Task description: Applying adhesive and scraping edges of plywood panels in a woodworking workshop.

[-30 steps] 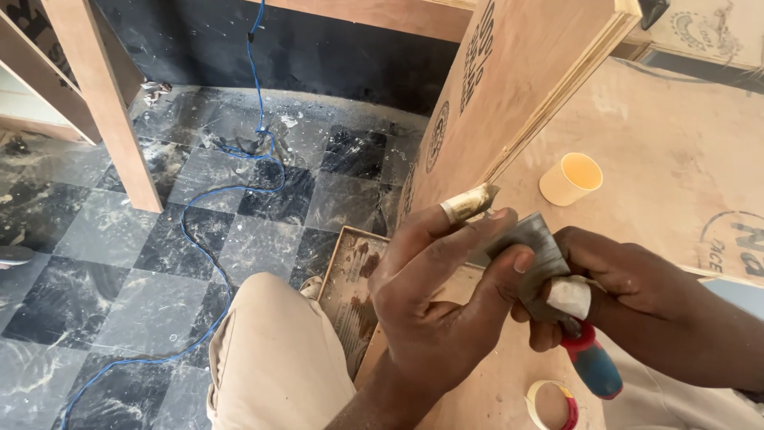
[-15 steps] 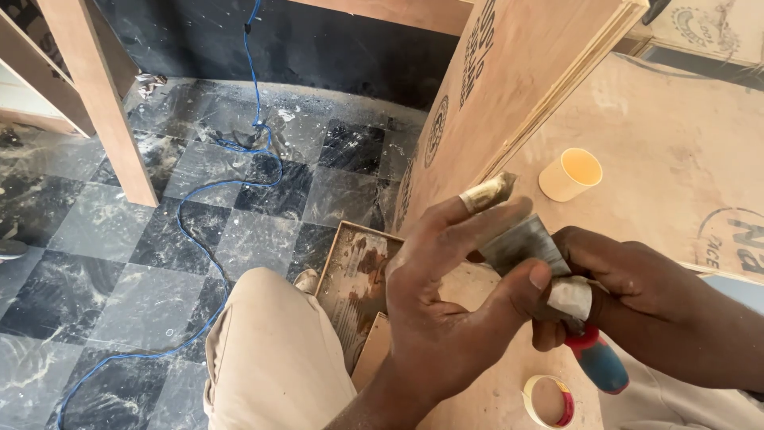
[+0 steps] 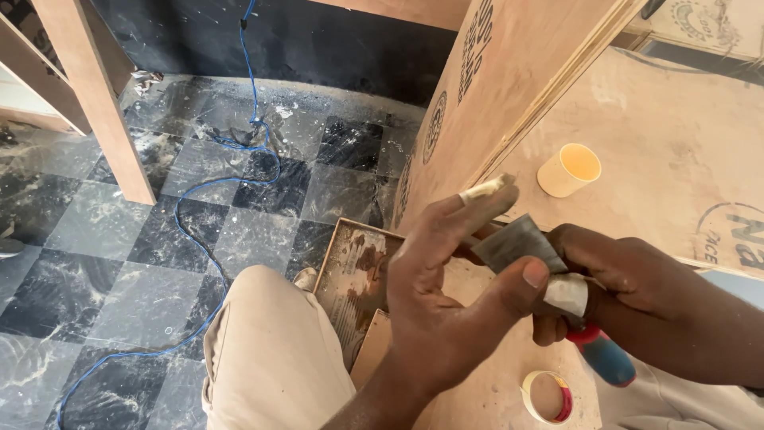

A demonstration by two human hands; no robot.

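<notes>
Head view: the right hand (image 3: 637, 287) is clenched around a putty knife (image 3: 521, 243), red-and-blue handle low, grey blade pointing up and left. The left hand (image 3: 446, 295) pinches the blade between thumb and fingers, its index fingertip coated in pale filler (image 3: 485, 189). The step in hand looks like wiping filler off the blade (or loading the finger with it). The next move would call for a steady knife and a clean slide along the edge.

Around them: a plywood surface (image 3: 676, 183) carries a yellow cup (image 3: 567, 170) on the far side and a tape roll (image 3: 547, 396) near. An upright board (image 3: 509, 87) stands just left of the hands. A blue cable (image 3: 199, 199) snakes over the tiled floor (image 3: 95, 239).
</notes>
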